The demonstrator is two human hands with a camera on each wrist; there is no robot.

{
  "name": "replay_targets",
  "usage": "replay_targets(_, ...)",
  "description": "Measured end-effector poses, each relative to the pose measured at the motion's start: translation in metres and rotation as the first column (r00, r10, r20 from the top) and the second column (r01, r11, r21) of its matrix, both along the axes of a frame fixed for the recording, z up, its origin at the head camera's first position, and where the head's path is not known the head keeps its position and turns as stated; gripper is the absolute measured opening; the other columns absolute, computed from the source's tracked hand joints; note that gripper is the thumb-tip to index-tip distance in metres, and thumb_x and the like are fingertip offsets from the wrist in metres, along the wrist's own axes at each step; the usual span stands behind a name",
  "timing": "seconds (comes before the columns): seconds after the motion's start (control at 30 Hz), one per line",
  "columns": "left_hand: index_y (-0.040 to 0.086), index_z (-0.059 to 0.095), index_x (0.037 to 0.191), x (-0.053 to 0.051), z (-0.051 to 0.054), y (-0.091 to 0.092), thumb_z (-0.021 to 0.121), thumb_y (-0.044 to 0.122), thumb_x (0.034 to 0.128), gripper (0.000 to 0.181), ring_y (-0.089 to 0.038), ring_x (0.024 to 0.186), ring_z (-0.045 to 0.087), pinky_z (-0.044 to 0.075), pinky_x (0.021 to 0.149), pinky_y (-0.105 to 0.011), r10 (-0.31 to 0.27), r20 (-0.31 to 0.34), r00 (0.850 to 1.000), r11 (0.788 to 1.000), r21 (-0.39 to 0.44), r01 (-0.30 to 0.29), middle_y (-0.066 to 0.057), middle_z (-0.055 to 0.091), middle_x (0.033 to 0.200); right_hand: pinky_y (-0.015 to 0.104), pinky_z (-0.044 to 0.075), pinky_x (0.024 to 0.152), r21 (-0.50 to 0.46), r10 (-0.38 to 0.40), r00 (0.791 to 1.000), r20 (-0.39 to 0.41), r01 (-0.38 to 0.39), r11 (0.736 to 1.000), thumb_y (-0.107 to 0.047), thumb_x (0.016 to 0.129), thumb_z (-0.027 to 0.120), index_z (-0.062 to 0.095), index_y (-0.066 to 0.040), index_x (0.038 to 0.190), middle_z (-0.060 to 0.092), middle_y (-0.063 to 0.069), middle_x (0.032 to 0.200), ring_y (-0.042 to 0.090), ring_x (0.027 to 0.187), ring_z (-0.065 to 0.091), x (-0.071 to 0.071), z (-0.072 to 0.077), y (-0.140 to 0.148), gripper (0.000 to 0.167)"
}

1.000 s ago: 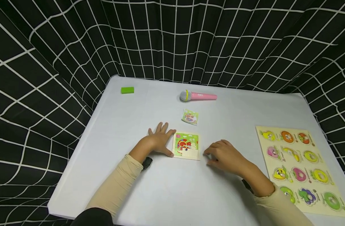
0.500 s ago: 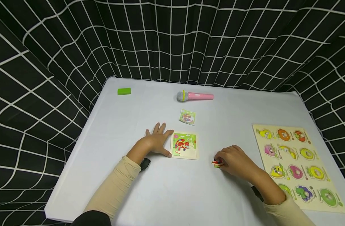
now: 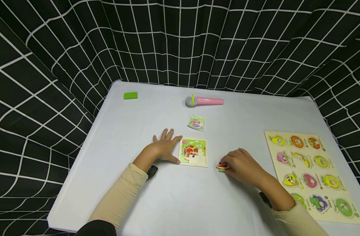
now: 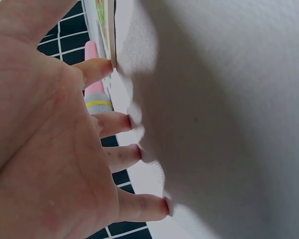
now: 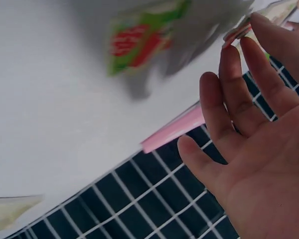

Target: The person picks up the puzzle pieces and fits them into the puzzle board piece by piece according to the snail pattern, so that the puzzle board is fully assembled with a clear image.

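My left hand lies with fingers spread on the table, its thumb and index finger touching the left edge of a square wooden puzzle board. The board holds several red and green picture pieces, and its lower right part shows bare wood. To the right of the board, my right hand pinches a small red puzzle piece between thumb and fingertips. A second puzzle piece, green and red, appears blurred below that hand in the right wrist view; in the head view it is mostly hidden.
A small picture card lies behind the board, with a pink toy microphone farther back. A green block sits at the back left. On the right is a large fruit peg-puzzle board. Gridded black cloth surrounds the table.
My right hand moved right, away from the puzzle board, then slightly back left; a red piece now shows at its fingertips. The left hand has kept its place at the board.
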State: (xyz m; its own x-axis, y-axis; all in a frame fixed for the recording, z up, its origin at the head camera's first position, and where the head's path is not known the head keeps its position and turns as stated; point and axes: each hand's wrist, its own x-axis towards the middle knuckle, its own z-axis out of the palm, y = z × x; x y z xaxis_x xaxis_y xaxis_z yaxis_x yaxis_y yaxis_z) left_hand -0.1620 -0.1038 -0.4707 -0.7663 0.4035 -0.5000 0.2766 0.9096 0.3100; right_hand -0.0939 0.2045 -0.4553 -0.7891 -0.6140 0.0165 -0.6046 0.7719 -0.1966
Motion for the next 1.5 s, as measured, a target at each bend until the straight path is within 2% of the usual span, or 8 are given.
replay_targets(0.2, 0.027, 0.019, 0.156, 0.0, 0.0, 0.001, 0.079, 0.057, 0.0721, 0.107, -0.039, 0.148, -0.011, 0.009, 0.108, -0.074, -0.002, -0.002, 1.0, 1.0, 0.0, 0.002, -0.016, -0.004, 0.163, 0.059, 0.039, 0.1, 0.019, 0.061, 0.997, -0.039, -0.061, 0.998, -0.012, 0.072, 0.085, 0.073, -0.013, 0.097, 0.069, 0.0, 0.095, 0.025, 0.098, 0.062, -0.011, 0.005, -0.028, 0.027)
replay_targets(0.5, 0.028, 0.02, 0.156, -0.002, 0.002, 0.004, 0.079, 0.058, 0.0714, 0.107, -0.04, 0.148, -0.01, 0.009, 0.107, -0.075, -0.004, -0.006, 1.0, 1.0, -0.002, 0.004, -0.016, -0.004, 0.163, 0.059, 0.037, 0.103, 0.041, 0.144, 0.987, -0.065, -0.142, 0.989, -0.013, 0.078, 0.08, 0.074, -0.018, 0.102, 0.069, 0.0, 0.098, 0.025, 0.101, 0.061, -0.026, -0.004, -0.069, 0.026)
replay_targets(0.93, 0.028, 0.019, 0.156, -0.003, 0.002, 0.004, 0.077, 0.06, 0.0715, 0.107, -0.04, 0.148, -0.008, 0.011, 0.107, -0.074, -0.021, -0.027, 0.999, 1.0, -0.021, 0.021, -0.016, -0.003, 0.163, 0.057, 0.038, 0.103, 0.031, 0.156, 0.982, -0.103, -0.153, 0.988, -0.011, 0.078, 0.077, 0.075, -0.022, 0.101, 0.069, -0.003, 0.096, 0.024, 0.1, 0.06, -0.03, -0.012, -0.084, 0.025)
replay_targets(1.1, 0.027, 0.02, 0.156, -0.002, 0.004, 0.003, 0.078, 0.059, 0.0712, 0.107, -0.04, 0.148, -0.008, 0.011, 0.107, -0.075, -0.011, -0.018, 1.0, 1.0, -0.016, 0.011, -0.017, -0.002, 0.163, 0.059, 0.037, 0.102, 0.007, 0.133, 0.99, -0.057, -0.132, 0.991, -0.012, 0.078, 0.078, 0.076, -0.021, 0.103, 0.07, -0.004, 0.098, 0.024, 0.102, 0.06, -0.03, -0.013, -0.085, 0.026)
replay_targets(1.27, 0.027, 0.02, 0.156, -0.001, 0.002, 0.002, 0.079, 0.058, 0.0708, 0.108, -0.041, 0.148, -0.009, 0.01, 0.107, -0.075, -0.005, -0.011, 1.0, 1.0, -0.006, 0.005, -0.017, -0.003, 0.163, 0.064, 0.033, 0.104, -0.037, 0.133, 0.99, 0.049, -0.131, 0.991, -0.013, 0.081, 0.077, 0.075, -0.017, 0.109, 0.07, -0.002, 0.107, 0.023, 0.108, 0.06, -0.029, -0.01, -0.08, 0.029)
replay_targets(1.4, 0.026, 0.021, 0.156, 0.0, 0.001, 0.001, 0.08, 0.057, 0.0707, 0.108, -0.041, 0.148, -0.009, 0.01, 0.106, -0.075, -0.004, -0.012, 1.0, 1.0, 0.002, 0.004, -0.017, -0.003, 0.163, 0.064, 0.029, 0.106, -0.088, 0.122, 0.984, 0.13, -0.112, 0.99, -0.018, 0.083, 0.076, 0.072, -0.016, 0.113, 0.068, -0.002, 0.112, 0.022, 0.113, 0.058, -0.026, -0.004, -0.066, 0.031)
replay_targets(1.5, 0.026, 0.02, 0.156, 0.0, 0.001, 0.0, 0.08, 0.057, 0.0707, 0.108, -0.041, 0.148, -0.009, 0.009, 0.106, -0.075, -0.005, -0.01, 1.0, 1.0, 0.0, 0.005, -0.017, -0.003, 0.163, 0.064, 0.028, 0.106, -0.103, 0.092, 0.986, 0.138, -0.078, 0.992, -0.019, 0.082, 0.076, 0.071, -0.014, 0.112, 0.068, 0.0, 0.112, 0.024, 0.113, 0.058, -0.023, 0.0, -0.049, 0.031)
